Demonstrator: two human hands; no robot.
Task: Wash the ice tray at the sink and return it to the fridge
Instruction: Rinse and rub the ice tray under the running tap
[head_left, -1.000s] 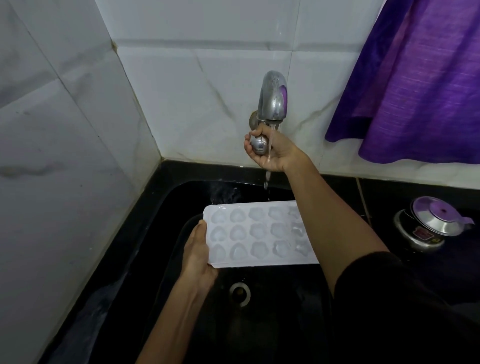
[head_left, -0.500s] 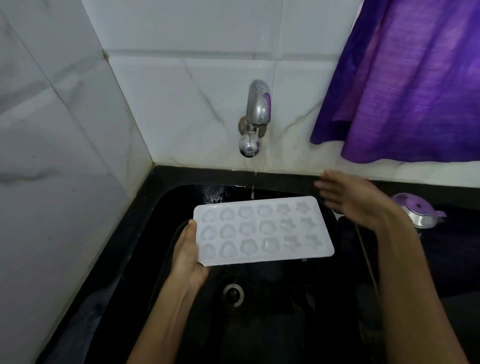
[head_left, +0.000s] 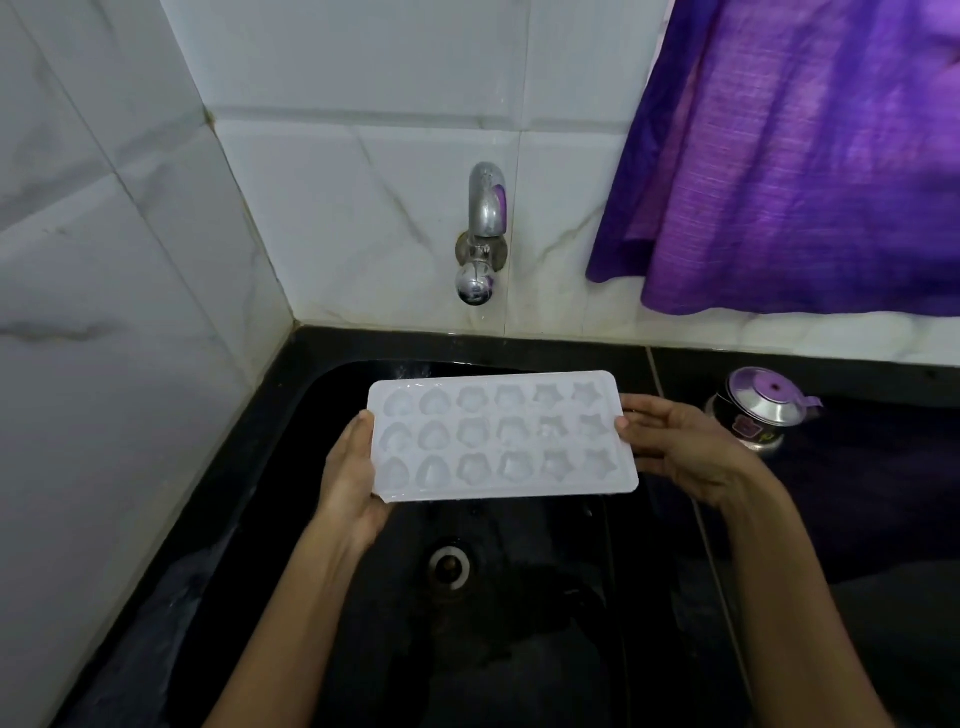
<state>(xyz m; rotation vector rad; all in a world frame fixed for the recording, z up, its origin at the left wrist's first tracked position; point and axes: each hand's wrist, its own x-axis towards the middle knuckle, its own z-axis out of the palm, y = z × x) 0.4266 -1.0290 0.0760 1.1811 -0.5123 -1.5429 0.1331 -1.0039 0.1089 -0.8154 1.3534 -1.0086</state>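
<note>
— Black basin first, nearest us: the sink (head_left: 270, 519) with its round metal drain (head_left: 450, 565) low in the middle, wet streaks on the floor around it.

— And the forearms come up over it?

— Both, bare, rising from the bottom edge. Above the drain they hold the ice tray (head_left: 501, 436), white translucent plastic, face up and roughly level, long side running left to right.

— How is it gripped?

— By its two short ends. The left hand (head_left: 349, 478) wraps the left end, thumb lying along the top rim, fingers curled beneath where I cannot see them. The right hand (head_left: 675, 449) takes the right end, thumb tip on the upper edge, fingers stretched along under the tray. So the tray spans between the two hands, clear of the sink floor.

— What is in the moulds?

— Three rows of six cavities: hearts to the left, flower-like shapes in the middle, stars to the right. Possibly a film of water in some; the glare makes that hard to judge.

— Beyond the tray?

— To the right, on the black counter, a small steel pot with a purple-tinted lid (head_left: 763, 410). Farther back, a chrome tap (head_left: 483, 234) on the white marbled wall tiles (head_left: 363, 208), directly behind the tray. A purple curtain (head_left: 805, 156) hangs at upper right.
</note>
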